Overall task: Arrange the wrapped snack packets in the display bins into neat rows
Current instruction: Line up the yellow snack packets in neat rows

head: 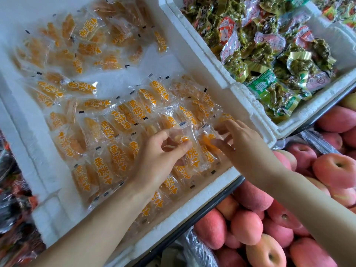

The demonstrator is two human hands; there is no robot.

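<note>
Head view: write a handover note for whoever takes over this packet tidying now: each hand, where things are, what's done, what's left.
Left hand pinches one orange packet above the near rows.
Right hand: fingertips touch packets by the bin's right corner; grip unclear.
Done: near rows in the white foam bin lie roughly lined up.
Left: loose packets at the far end are scattered.

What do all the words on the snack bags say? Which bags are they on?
"黄桃干": orange letters on the clear packets in the near bin.
Green packets in the far bin: white writing, too blurred to read.
Red packets in the same bin: writing too blurred to read.
</note>
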